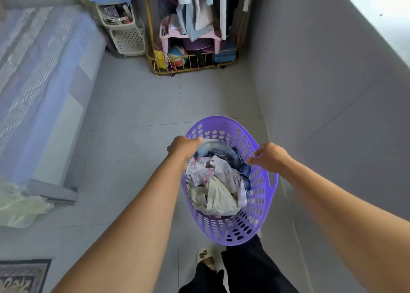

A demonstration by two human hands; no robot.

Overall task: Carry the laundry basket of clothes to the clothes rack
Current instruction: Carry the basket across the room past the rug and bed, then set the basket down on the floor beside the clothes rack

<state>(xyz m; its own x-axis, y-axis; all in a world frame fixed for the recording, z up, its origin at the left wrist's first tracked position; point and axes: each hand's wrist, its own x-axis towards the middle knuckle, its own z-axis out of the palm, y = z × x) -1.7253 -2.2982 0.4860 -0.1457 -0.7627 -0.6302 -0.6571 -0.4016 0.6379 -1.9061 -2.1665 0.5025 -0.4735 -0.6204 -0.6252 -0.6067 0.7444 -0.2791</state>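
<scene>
A purple perforated laundry basket (257, 195) hangs in front of me above the floor, filled with clothes (218, 181): white and cream pieces with denim on top. My left hand (183, 147) grips the basket's left rim. On the right rim, my right hand (269, 157) holds the edge with its fingers curled over it. The clothes rack (195, 26), a yellow metal frame hung with garments, stands ahead against the far wall.
A bed (40, 75) with blue bedding runs along the left. White plastic drawers (124, 28) stand beside the rack. A grey wall (332, 92) lines the right. Tiled floor (137, 106) lies between me and the rack. A mat (22, 275) sits at the lower left.
</scene>
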